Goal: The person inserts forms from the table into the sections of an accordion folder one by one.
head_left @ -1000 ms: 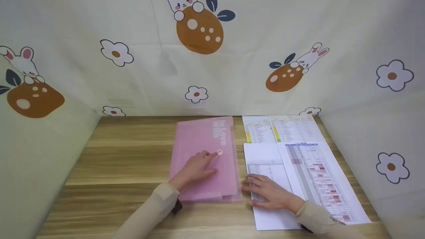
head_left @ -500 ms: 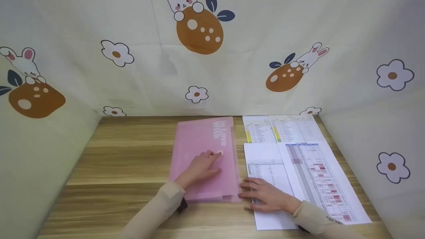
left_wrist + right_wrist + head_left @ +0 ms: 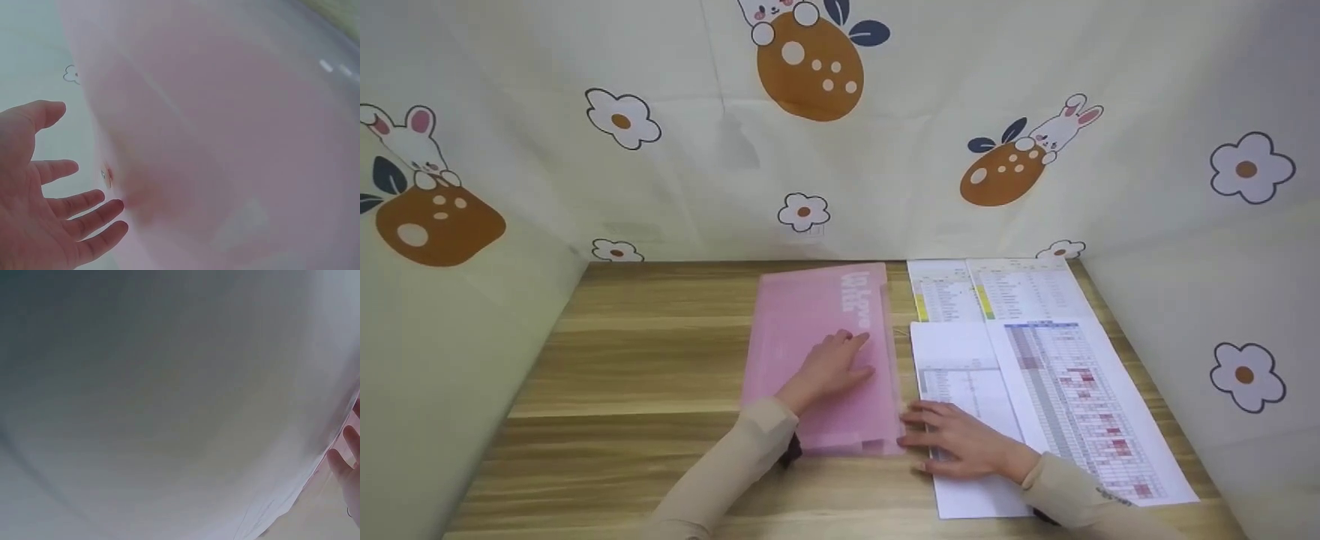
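Observation:
A pink translucent file folder point(image 3: 802, 322) with white lettering lies on the wooden table. My left hand point(image 3: 829, 369) rests on its middle with fingers outstretched toward the right edge. In the head view the fingers cover the spot of the folder's snap button; the left wrist view shows that button point(image 3: 107, 175) close to the fingertips. On the printed sheet point(image 3: 960, 346) right of the folder lies my right hand point(image 3: 966, 441), its fingers spread and their tips at the folder's lower right edge. Only some fingers of the right hand point(image 3: 350, 461) enter the right wrist view.
Another printed sheet point(image 3: 1110, 420) with a coloured table overlaps to the right. Two more printed sheets stand behind, one point(image 3: 1027, 289) against the back curtain point(image 3: 885, 187). Bare wooden tabletop point(image 3: 645, 360) stretches left of the folder. Patterned curtains enclose the back and both sides.
My left hand has slid slightly up and to the right across the folder, covering the snap button. My right hand has shifted a little left to the folder's edge.

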A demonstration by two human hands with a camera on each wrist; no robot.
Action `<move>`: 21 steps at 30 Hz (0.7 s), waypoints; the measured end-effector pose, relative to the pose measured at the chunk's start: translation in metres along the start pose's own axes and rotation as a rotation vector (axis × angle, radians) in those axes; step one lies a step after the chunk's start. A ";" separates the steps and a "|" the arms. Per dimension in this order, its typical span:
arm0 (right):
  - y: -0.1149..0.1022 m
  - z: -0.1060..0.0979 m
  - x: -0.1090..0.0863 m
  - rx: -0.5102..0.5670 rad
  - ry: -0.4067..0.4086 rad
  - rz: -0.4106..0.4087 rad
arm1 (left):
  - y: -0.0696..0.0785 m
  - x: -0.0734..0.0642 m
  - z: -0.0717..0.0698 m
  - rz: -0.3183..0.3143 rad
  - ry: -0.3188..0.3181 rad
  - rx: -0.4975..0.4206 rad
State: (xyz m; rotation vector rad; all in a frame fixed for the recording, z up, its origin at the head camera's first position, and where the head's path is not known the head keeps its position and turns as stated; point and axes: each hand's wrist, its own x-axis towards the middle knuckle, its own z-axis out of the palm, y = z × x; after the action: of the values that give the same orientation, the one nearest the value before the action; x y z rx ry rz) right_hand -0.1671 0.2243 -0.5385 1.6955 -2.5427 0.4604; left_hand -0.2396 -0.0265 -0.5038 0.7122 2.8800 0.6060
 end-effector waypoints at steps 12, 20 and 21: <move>-0.001 0.001 -0.001 0.005 0.007 0.021 | 0.012 0.013 0.004 -0.015 0.024 0.100; 0.000 0.000 0.000 -0.004 -0.002 0.020 | 0.021 0.017 0.008 -0.052 0.004 0.142; 0.000 0.000 0.000 -0.006 0.000 0.014 | 0.023 0.017 0.008 -0.059 0.003 0.158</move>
State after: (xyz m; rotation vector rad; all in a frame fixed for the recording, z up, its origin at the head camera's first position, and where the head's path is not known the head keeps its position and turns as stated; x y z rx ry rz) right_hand -0.1667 0.2244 -0.5380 1.6758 -2.5550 0.4531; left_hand -0.2434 0.0026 -0.5020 0.6436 2.9645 0.3759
